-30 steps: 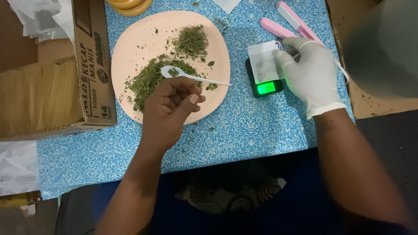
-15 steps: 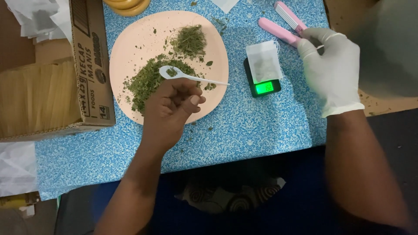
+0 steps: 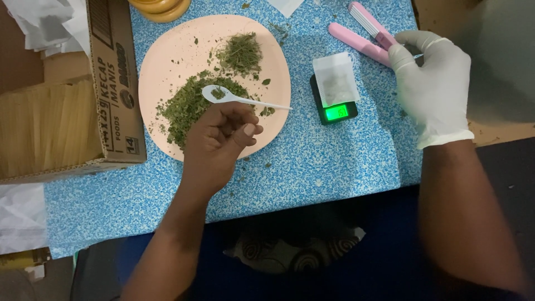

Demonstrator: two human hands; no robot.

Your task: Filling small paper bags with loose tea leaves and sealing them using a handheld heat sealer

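The left hand [image 3: 220, 146] is bare, without glove, ring or watch; the forearm behind it is also uncovered, with no sleeve in view; the right hand [image 3: 433, 89] wears a thin white disposable glove, smooth and slightly wrinkled, ending in a rolled cuff at the wrist; above the cuff the forearm is bare; dark blue clothing covers the lap.

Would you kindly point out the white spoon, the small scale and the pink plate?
white spoon [image 3: 214, 93], head view, on its bowl.
small scale [image 3: 336, 112], head view, on its green display.
pink plate [image 3: 167, 61], head view, on bare surface.
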